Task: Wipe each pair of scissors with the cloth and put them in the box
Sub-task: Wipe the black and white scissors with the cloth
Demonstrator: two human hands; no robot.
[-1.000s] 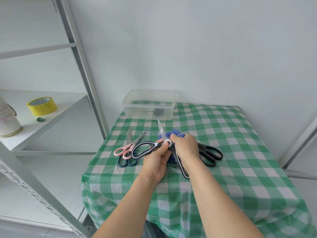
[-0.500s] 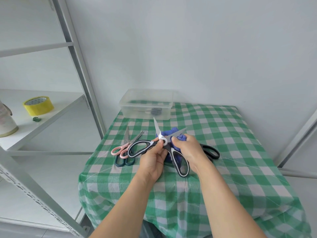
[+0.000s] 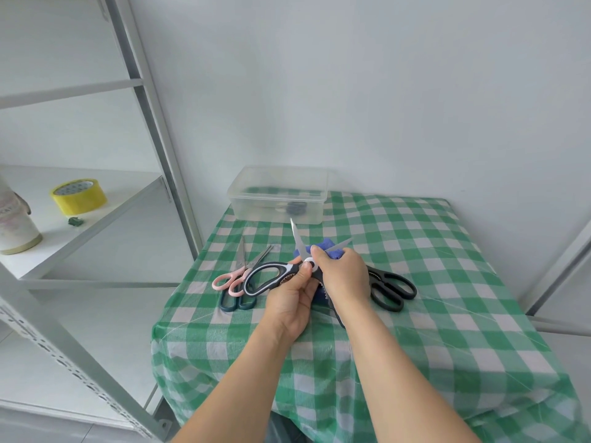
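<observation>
We see the left hand (image 3: 291, 300) gripping the open scissors (image 3: 286, 270) at the pivot, above the middle of the table (image 3: 447, 266); the right hand (image 3: 344, 276), knuckles up, pinches the cloth (image 3: 327, 245) round one blade. The box (image 3: 278, 201) sits at the far edge.

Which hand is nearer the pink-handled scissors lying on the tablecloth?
Left. The left hand grips the black-and-white scissors just right of the pink-handled scissors; the right hand, holding the blue cloth, is farther right.
</observation>
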